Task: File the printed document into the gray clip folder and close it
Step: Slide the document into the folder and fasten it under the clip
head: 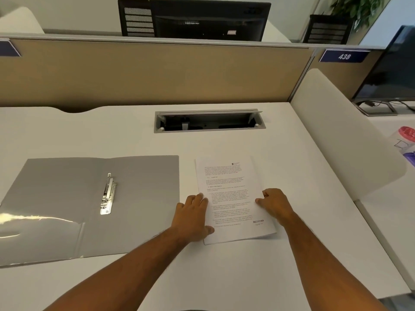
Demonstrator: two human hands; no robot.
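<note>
**A:** Where is the paper you need to file?

**B:** Your printed document (233,198) lies flat on the white desk (224,272), just to the right of the gray clip folder (67,205). It does not touch the folder. A thin strip of bare desk runs between them.

**A:** And what are your hands doing?

**B:** Your left hand (193,217) rests on the left edge of the document, near its lower half. The fingers are spread and lie flat, and the thumb presses on the page. Your right hand (275,204) sits on the right edge of the document. Its fingers are curled at the paper's edge, but you cannot tell if they pinch the sheets or only touch them.

**A:** Is the folder ready?

**B:** It lies wide open, left of the document. The silver metal clip (108,194) sits along the folder's middle fold. Nothing lies on it. A shiny clear pocket (33,225) covers the lower left part of the folder.

**A:** What else is around?

**B:** Behind the document there is an open cable slot (210,121) in the desk. Past it stands a tan divider wall (157,75). Right of the document a white curved side panel (341,131) rises up. Nothing stands between the document and the folder.
</note>
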